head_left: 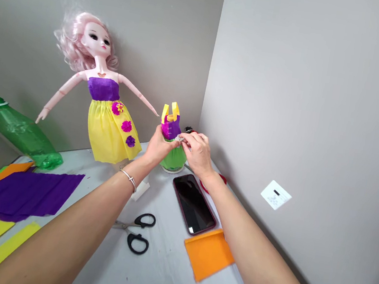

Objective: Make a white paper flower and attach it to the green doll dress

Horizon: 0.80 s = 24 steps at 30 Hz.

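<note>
Item: your left hand (162, 146) closed around the purple-and-green crepe-paper dress form (173, 158) at centre frame, your right hand (196, 153) pinching a small pale scrap (179, 138) at its waist, a steady two-handed hold for close work, black-handled scissors (134, 231) and smartphone (194, 204) lying just below.

The pale grey bench (161, 272) carries black-handled scissors (134, 231), a smartphone (194, 204), an orange paper sheet (208, 255) and purple crepe paper (19, 194).
</note>
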### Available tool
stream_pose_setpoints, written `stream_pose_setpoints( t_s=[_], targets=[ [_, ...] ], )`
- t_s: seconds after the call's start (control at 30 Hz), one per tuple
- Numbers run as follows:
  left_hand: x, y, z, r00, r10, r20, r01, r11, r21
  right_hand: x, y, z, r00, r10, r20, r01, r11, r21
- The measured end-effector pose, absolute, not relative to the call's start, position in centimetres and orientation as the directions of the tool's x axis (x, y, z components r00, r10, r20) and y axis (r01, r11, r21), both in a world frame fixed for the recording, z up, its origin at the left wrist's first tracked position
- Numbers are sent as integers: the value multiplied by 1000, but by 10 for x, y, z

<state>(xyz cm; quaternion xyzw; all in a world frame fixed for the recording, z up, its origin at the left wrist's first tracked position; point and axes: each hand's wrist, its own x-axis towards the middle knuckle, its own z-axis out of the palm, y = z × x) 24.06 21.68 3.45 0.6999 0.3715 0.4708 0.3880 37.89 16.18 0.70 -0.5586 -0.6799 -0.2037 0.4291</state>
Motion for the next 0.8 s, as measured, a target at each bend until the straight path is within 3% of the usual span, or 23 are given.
stream_pose_setpoints(
  t_s=[0.8],
  targets=[
    [237, 223, 35, 276, 897, 344, 117, -387, 915, 377, 159, 11, -22, 605, 796, 922, 320, -218]
  ],
)
